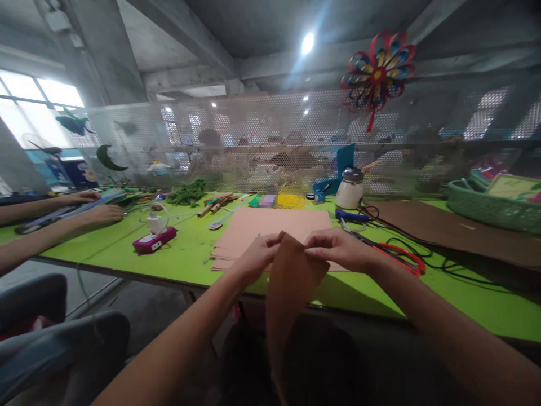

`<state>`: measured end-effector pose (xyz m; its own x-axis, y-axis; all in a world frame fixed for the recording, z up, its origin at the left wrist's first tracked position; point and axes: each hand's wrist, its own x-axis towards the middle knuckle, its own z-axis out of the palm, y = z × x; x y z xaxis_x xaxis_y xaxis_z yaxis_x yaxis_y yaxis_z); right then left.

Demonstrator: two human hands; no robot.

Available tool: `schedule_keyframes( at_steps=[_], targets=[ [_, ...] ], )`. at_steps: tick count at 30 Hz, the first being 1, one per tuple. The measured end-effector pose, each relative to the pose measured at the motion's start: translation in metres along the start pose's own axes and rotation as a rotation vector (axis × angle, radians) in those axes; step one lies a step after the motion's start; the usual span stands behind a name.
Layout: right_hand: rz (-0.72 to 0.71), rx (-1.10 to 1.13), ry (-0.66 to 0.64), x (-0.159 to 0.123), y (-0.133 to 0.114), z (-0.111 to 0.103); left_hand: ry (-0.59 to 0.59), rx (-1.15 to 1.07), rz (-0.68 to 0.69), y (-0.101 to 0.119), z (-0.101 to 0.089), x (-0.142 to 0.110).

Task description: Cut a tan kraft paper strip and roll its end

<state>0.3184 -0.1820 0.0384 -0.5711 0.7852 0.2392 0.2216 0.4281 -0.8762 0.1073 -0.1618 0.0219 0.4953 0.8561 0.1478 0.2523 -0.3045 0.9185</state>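
Between my two hands hangs a brown sheet [287,293], its upper edge pinched and its lower part drooping past the table's front edge. My left hand [262,254] closes on its upper left corner, thumb and fingers together. On the other side my right hand [338,247] pinches the sheet near its upper right edge. Whether it is paper or thin felt I cannot tell. Just behind the hands lies a stack of pale tan sheets [274,223] on the green table [190,262].
Red-handled scissors [408,259], a blue-handled tool [353,216] and black cables lie to the right, near a brown board [414,231] and a green basket [490,208]. A jar [350,189] stands behind. Leftward are a purple power strip [154,241] and another person's hands [103,213].
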Motion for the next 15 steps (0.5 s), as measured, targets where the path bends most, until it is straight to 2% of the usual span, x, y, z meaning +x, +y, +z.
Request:
schedule_keyframes(
  at_steps=[2,4,7,10,15],
  targets=[
    [0.024,-0.010,-0.041,0.007,0.005,0.000,0.019,-0.179,-0.027,0.006,-0.015,0.002],
    [0.032,-0.052,-0.067,0.015,0.008,0.000,-0.041,-0.219,-0.045,0.014,-0.025,0.005],
    [0.011,-0.158,-0.076,0.026,0.010,0.001,-0.117,0.060,-0.018,0.024,-0.028,0.010],
    [0.012,-0.206,-0.007,0.031,0.012,0.004,-0.129,0.337,0.007,0.022,-0.021,0.012],
    [0.082,-0.036,0.087,0.023,0.027,0.006,-0.088,0.298,0.019,0.002,-0.014,0.011]
  ],
)
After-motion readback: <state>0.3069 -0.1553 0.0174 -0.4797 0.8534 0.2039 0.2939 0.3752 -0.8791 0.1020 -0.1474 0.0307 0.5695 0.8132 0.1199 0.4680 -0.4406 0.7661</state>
